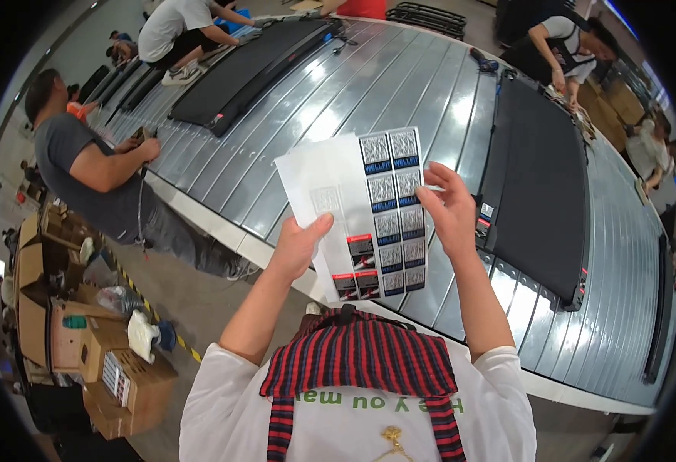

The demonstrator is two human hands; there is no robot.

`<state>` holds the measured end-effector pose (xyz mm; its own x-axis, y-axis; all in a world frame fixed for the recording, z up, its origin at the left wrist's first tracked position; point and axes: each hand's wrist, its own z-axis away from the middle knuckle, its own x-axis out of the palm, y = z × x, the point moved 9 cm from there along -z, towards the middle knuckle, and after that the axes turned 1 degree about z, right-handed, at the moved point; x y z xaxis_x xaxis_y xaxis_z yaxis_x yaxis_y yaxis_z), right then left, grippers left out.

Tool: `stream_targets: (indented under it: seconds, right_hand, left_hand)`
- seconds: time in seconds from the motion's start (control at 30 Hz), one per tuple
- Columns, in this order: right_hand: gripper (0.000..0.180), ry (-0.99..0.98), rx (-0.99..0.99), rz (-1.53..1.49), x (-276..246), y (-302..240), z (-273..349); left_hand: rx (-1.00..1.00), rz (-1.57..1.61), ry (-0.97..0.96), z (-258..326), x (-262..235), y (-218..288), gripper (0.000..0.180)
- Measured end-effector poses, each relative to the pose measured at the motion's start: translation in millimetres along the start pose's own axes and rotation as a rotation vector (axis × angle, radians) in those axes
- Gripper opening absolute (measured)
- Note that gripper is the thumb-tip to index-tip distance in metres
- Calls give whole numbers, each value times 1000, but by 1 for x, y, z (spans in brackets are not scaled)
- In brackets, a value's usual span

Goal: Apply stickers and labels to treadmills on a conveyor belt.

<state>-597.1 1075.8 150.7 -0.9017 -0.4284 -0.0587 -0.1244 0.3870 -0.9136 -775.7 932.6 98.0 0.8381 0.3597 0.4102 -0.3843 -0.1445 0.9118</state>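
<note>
From the head view, a long ribbed metal worktop (353, 100) is seen curving across a workshop floor, with three black flat units laid on it. Cardboard boxes (83, 339) are stacked at the left. One white sticker sheet (353, 208) is held up above the worktop edge: the left hand (299, 246) grips its lower edge, while the right hand (449, 212) fingers pinch its right edge.

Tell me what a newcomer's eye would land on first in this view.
First, the white sticker sheet held up at the centre, with rows of small grey, blue and red labels; the left hand pinches its lower edge and the right hand its right edge. Behind it stretches a wide silver ribbed conveyor carrying long black flat units. At left, a person in a grey shirt leans onto its edge.
</note>
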Motion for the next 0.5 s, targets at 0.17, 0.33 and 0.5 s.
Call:
stream_targets:
  seconds: [0.17, 0.33, 0.5]
  right_hand:
    - [22, -212, 380, -594, 31, 15, 2]
    - [20, -315, 305, -341, 30, -3, 3]
    - [23, -3, -44, 199, 2, -19, 2]
  left_hand:
    - [-45, -42, -55, -1, 11, -9, 41]
    - [45, -121, -73, -11, 13, 23, 38]
    - [95, -102, -129, -7, 32, 32, 33]
